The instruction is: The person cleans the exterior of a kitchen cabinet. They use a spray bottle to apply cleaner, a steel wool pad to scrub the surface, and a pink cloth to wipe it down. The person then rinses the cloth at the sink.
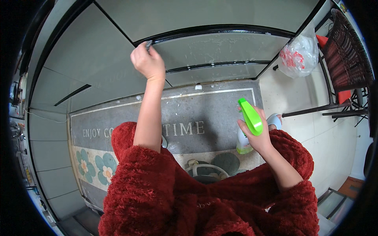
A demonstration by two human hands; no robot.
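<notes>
My left hand [148,62] is raised to the grey cabinet front [189,51], its fingers closed on a small dark grey scrubbing pad [148,44] that looks like steel wool. The pad lies against the left end of the black trim [218,30]. Whitish wet streaks and foam mark the panel right of it. Lower down, my right hand [256,133] grips a spray bottle with a bright green trigger head [251,116]. Its pale, see-through body [243,144] shows below my fingers, which partly hide it.
A grey floor mat [189,109] with lettering and flowers lies along the cabinet, foam bits [198,87] on it. At right stand a brown woven chair [344,56] and a hanging plastic bag [298,56]. A bucket [206,178] with a pale handle sits between my knees.
</notes>
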